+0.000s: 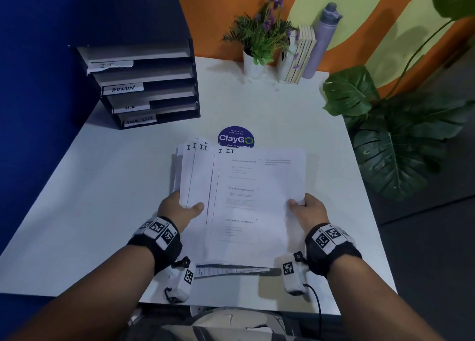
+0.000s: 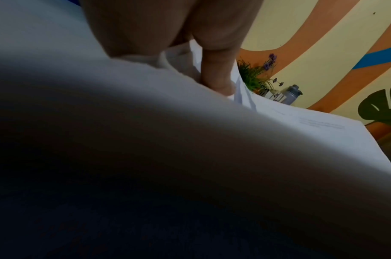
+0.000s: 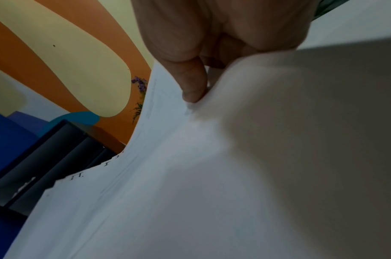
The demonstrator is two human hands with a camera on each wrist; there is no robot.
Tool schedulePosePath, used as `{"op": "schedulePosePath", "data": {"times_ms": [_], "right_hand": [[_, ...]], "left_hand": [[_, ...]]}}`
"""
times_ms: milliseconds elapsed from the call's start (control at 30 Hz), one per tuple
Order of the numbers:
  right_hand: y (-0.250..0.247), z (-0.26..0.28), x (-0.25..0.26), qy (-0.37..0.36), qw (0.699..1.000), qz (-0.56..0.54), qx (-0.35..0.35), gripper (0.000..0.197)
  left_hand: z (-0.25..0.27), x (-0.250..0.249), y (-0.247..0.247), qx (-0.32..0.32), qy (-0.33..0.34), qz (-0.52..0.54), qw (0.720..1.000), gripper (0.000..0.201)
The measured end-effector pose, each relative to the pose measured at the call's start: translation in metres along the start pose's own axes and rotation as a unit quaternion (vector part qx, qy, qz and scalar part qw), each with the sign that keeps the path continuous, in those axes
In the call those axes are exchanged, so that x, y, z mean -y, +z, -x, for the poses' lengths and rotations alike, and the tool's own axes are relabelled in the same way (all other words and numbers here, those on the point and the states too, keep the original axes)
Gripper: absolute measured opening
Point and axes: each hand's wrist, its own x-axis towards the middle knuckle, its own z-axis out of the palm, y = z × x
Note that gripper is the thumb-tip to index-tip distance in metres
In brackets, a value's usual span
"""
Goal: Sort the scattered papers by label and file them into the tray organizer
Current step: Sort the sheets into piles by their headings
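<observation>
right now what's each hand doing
Left hand: holding the I.T. paper stack, thumb on top.
Right hand: holding the same stack's right edge.

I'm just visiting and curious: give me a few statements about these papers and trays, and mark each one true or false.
1. Both hands, the left hand and the right hand, hold the stack of papers. True.
2. The visible sheets are marked ADMIN. False: they read I.T.
3. The tray organizer stands at the table's far left. True.
4. Its top tray is labelled TASK LIST. False: the top label reads IT.
5. A water bottle stands beside the books. True.
</observation>
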Motion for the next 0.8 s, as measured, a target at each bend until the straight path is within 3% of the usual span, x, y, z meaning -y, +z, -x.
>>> {"op": "schedulePosePath", "data": {"times_ms": [67, 200, 267, 367, 500, 567, 700, 733, 800], "right_hand": [[-0.001, 0.002, 0.002, 0.009, 0.999, -0.038, 0.009, 0.026], [-0.001, 0.004, 0.006, 0.009, 0.996, -0.083, 0.022, 0.021], [-0.001, 0.004, 0.009, 0.007, 0.994, -0.106, 0.023, 0.015], [0.0, 0.002, 0.01, 0.006, 0.99, -0.127, 0.053, 0.028], [0.007, 0.0, 0.019, -0.027, 0.988, -0.139, 0.066, 0.012], [0.006, 0.001, 0.031, -0.057, 0.987, -0.135, 0.069, 0.024], [-0.006, 0.007, 0.041, -0.12, 0.976, -0.089, 0.157, 0.056], [-0.009, 0.006, 0.039, -0.129, 0.975, -0.082, 0.159, 0.062], [-0.021, -0.002, 0.04, -0.116, 0.985, -0.084, 0.099, 0.069]], "left_hand": [[0.002, -0.004, 0.001, -0.016, 0.017, 0.03, 0.999, 0.035], [0.007, -0.017, 0.006, -0.019, 0.032, 0.071, 0.997, 0.031], [0.007, -0.02, 0.009, -0.014, 0.043, 0.088, 0.995, 0.034], [0.01, -0.025, 0.014, 0.018, 0.064, 0.08, 0.995, 0.047], [0.013, -0.04, 0.021, 0.067, 0.092, 0.037, 0.993, 0.046], [0.006, -0.047, 0.021, 0.057, 0.084, 0.044, 0.994, 0.049], [-0.008, -0.068, 0.015, 0.031, 0.031, 0.238, 0.97, 0.04], [-0.009, -0.073, 0.014, 0.034, 0.031, 0.266, 0.963, 0.043], [-0.009, -0.079, 0.015, 0.05, 0.049, 0.276, 0.959, 0.055]]}}
